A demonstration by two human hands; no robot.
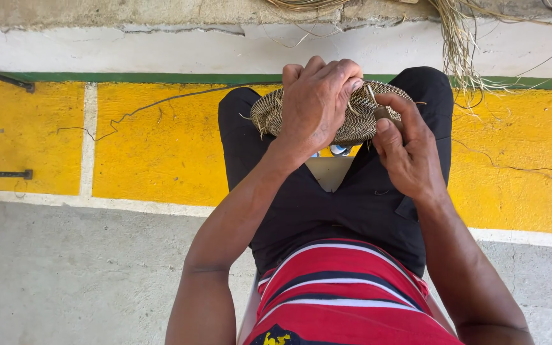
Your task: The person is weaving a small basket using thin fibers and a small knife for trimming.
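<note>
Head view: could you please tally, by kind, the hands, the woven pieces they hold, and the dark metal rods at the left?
Hands: 2, left hand and right hand
Round woven basket base: 1
Dark metal rods: 2, upper and lower
Total: 5

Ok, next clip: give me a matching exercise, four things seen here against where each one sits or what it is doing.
Things:
1. left hand
2. right hand
3. woven basket piece
4. loose straw fibres

Places or states:
A. hanging from the ledge at upper right
B. resting on the knees, held by both hands
C. spread over the top of the weave
D. pinching at the weave's right edge

Pairs: 1-C, 2-D, 3-B, 4-A
</note>
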